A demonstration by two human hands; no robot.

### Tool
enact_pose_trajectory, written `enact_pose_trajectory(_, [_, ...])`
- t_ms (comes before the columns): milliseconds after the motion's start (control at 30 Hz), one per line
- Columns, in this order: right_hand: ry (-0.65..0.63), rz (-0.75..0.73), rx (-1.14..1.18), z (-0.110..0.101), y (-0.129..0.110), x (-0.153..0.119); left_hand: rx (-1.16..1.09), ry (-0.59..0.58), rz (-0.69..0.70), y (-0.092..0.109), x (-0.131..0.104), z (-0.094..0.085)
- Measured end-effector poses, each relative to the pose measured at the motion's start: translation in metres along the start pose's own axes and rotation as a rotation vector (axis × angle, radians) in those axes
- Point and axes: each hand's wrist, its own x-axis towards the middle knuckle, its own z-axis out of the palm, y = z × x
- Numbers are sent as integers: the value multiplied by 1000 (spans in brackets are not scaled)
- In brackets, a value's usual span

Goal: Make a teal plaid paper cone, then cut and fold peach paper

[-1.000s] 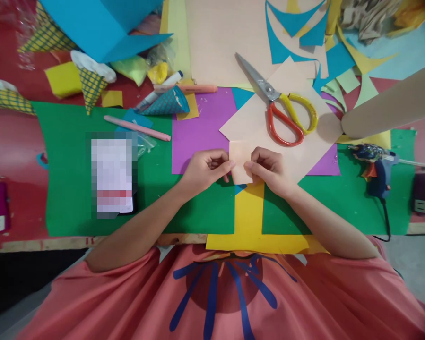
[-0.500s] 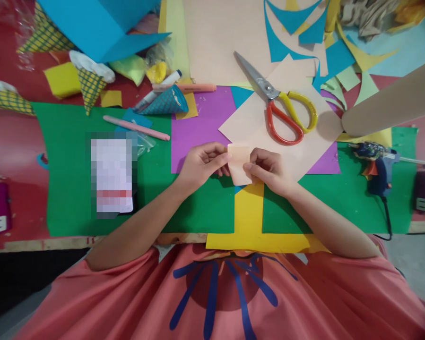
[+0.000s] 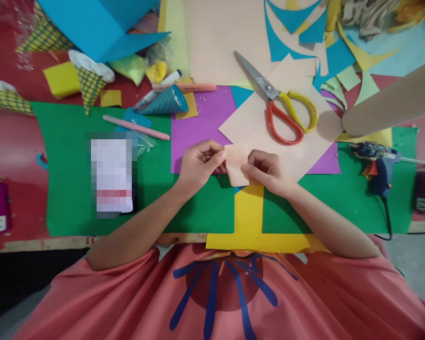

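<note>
A small peach paper piece [image 3: 237,165] is held up between my two hands, above the purple and green sheets. My left hand [image 3: 203,163] pinches its left edge between thumb and fingers. On the opposite edge, my right hand [image 3: 265,170] grips the paper with thumb and curled fingers. Just beyond lies a larger peach sheet [image 3: 247,123], with scissors [image 3: 269,89] resting on it, their red and yellow handles toward the right.
A pink pen [image 3: 137,127] and a blurred-out phone [image 3: 111,174] lie at the left. Paper cones [image 3: 91,85], cut scraps and a blue sheet fill the back. At the right are a glue gun [image 3: 378,174] and a large pale roll [image 3: 389,101].
The small paper has shifted slightly left, and more of its surface shows near my left fingertips. My right hand has moved a little left with it.
</note>
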Motion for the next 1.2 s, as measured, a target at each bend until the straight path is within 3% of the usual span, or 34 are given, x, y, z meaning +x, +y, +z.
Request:
enact_pose_trajectory(467, [-21,-19,-30,1,2,0,-11,2,63,-2,2,-2])
enact_pose_trajectory(733, [11,29,15,0,-3,0,160,-206,-52,5,-1,-2])
enact_pose_trajectory(1033, [8,84,132,0,-6,1,218,-149,0,8,-3,-1])
enact_pose_trajectory(1200, [59,121,174,-1,-5,2,289,-242,-41,8,-2,-3])
